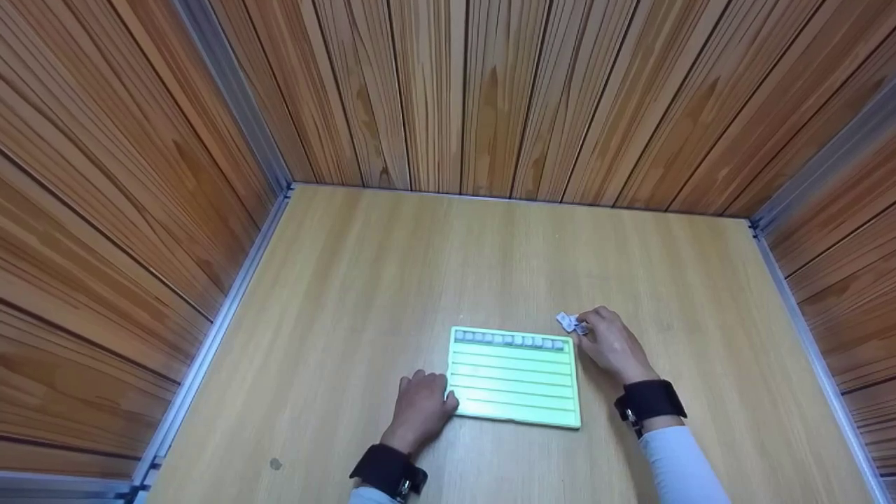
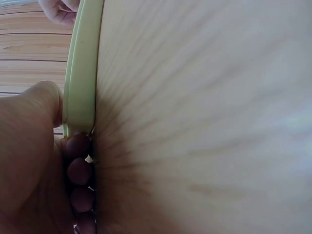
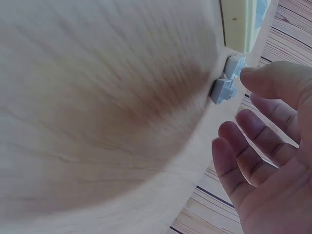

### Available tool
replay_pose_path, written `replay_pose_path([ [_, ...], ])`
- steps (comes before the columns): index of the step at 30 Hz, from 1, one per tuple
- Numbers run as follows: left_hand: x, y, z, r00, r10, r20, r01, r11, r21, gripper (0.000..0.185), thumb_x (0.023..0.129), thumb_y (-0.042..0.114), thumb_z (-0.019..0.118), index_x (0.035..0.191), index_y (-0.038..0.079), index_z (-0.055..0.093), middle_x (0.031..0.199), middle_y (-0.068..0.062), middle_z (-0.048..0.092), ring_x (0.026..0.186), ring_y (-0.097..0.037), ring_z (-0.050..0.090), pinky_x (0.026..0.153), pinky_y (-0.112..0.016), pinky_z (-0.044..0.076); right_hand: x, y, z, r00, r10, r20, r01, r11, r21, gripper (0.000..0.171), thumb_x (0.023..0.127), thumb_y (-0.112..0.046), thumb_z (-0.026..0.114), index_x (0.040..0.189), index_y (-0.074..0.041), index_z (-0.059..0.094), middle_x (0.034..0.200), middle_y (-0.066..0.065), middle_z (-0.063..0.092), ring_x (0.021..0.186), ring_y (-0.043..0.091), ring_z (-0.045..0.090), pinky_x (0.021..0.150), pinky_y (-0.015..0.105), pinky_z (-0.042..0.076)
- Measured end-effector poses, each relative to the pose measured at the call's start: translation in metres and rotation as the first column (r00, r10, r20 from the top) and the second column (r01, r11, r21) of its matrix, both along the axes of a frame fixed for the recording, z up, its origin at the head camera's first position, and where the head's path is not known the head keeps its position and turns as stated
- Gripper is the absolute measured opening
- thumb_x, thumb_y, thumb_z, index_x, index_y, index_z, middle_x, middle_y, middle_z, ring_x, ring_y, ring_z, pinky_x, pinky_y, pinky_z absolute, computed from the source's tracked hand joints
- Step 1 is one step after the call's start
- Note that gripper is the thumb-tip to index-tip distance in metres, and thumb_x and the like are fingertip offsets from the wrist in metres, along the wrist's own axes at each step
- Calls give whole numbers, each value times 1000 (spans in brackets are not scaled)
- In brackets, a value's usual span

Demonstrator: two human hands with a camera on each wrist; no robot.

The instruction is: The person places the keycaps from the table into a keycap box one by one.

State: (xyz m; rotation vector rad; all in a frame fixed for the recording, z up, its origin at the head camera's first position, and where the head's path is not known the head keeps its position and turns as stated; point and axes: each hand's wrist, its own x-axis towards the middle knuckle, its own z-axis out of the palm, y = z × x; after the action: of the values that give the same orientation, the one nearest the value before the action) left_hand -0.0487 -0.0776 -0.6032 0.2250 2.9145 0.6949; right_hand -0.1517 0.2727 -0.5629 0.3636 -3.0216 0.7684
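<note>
A light-green ridged tray [image 1: 514,381] lies flat on the tabletop, with a row of small pale blocks [image 1: 507,340] in its top channel. My left hand [image 1: 420,406] grips the tray's left edge. In the left wrist view the thumb [image 2: 46,100] rests against one face of the tray, and the fingertips [image 2: 79,170] line up at its end. Beyond the tray's top right corner, my right hand [image 1: 616,343] is over a few loose pale blocks [image 1: 565,322]. The right wrist view shows its thumb beside a grey block [image 3: 223,91] with a projecting tab, the other fingers loosely bent and apart from it.
Wood-patterned panels [image 1: 483,98] enclose the wooden tabletop [image 1: 392,266] at the back and both sides, with metal rails along the edges. A small dark spot [image 1: 276,463] marks the table at the front left. Dark bands [image 1: 651,399] circle both wrists.
</note>
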Motion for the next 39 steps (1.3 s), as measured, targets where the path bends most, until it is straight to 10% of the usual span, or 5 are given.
replay_pose_path([
  [39, -3, 1, 2, 999, 9, 38, -9, 1000, -5, 21, 89, 30, 55, 76, 13, 56, 67, 3, 45, 71, -20, 36, 72, -37, 27, -11, 0, -13, 1000, 17, -26, -16, 1000, 22, 18, 84, 0, 71, 101, 0, 67, 98, 12, 59, 87, 26, 57, 78, 45, 48],
])
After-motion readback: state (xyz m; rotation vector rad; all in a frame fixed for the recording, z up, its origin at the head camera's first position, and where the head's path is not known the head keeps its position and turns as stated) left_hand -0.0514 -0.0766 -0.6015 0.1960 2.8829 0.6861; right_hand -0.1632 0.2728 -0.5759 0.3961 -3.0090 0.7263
